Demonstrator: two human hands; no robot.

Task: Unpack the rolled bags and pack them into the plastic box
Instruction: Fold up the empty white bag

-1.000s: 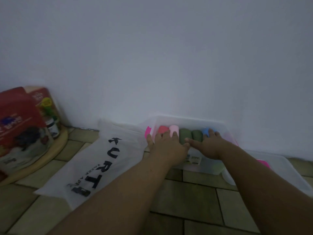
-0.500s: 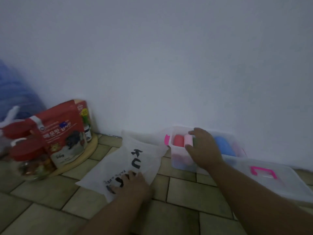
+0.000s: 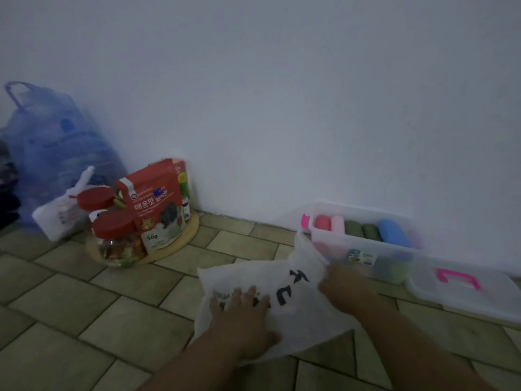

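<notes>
A clear plastic box [image 3: 363, 251] stands on the tiled floor against the wall. Inside it lie several rolled bags [image 3: 355, 230] side by side: red, pink, two green and blue. A white fabric bag with black letters [image 3: 270, 283] lies on the floor left of the box. My left hand [image 3: 248, 314] rests flat on this bag with the fingers spread. My right hand [image 3: 344, 286] grips the bag's right edge, close to the box's front wall. The bag's far corner is lifted.
The box's clear lid with a pink handle [image 3: 462, 289] lies on the floor to the right. A round wooden tray [image 3: 174, 244] at the left carries red-lidded jars and a red snack packet. A blue plastic bag [image 3: 53, 153] leans on the wall further left.
Both hands left the rolls in the box. The left hand went down onto the white bag first, then the right hand came off the box and took the bag's edge.
</notes>
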